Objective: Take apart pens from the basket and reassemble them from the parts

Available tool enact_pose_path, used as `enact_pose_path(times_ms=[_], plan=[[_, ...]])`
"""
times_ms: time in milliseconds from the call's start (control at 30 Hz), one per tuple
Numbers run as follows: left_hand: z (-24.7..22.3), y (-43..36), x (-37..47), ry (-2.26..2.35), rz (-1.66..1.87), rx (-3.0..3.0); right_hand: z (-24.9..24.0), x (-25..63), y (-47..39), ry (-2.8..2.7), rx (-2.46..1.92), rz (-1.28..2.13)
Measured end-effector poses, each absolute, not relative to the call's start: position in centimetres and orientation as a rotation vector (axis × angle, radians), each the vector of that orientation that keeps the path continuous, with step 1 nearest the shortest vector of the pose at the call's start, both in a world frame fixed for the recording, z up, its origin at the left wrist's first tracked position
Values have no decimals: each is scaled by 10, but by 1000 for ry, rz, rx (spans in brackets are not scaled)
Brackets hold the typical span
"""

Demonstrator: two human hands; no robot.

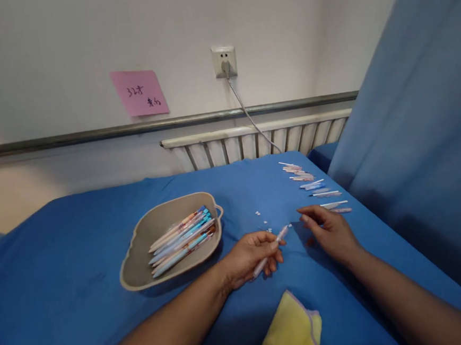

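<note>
My left hand [257,255] is closed around a pale pinkish pen [282,233], which slants up to the right with a small white tip. To its right, my right hand [331,231] hovers over the blue sheet with its fingers bent and slightly apart, and nothing shows between them. A few small white bits [265,222] lie on the sheet just beyond the pen. Several pens [183,240] in orange, blue and brown tones lie side by side in a beige tray [137,259] left of my hands.
Several pens and thin white sticks [313,186] are laid out along the right edge of the blue-covered bed [79,232]. A yellow cloth [288,330] lies nearest me. Behind are a white rail [251,130] and a plugged-in cable [245,110]; a blue curtain [414,126] hangs at right.
</note>
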State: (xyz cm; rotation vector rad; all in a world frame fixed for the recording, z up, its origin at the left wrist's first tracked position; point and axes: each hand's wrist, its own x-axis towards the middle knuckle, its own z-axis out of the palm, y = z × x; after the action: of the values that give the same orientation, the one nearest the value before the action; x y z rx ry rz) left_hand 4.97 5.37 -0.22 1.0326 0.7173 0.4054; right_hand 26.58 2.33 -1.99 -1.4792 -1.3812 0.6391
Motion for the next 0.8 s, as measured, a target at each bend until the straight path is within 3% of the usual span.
enact_pose_path(times_ms=[167, 467, 667, 800], plan=[[15, 40, 51, 841, 401, 1369, -19, 303, 44, -1081, -1432, 560], [110, 47, -1, 1160, 583, 2467, -26, 382, 60, -991, -1867, 367], [108, 82, -52, 1756, 306, 2379, -32, 395, 60, -1103, -2170, 318], [95, 86, -60, 1818, 162, 2332, -35, 389, 62, -1189, -2270, 336]])
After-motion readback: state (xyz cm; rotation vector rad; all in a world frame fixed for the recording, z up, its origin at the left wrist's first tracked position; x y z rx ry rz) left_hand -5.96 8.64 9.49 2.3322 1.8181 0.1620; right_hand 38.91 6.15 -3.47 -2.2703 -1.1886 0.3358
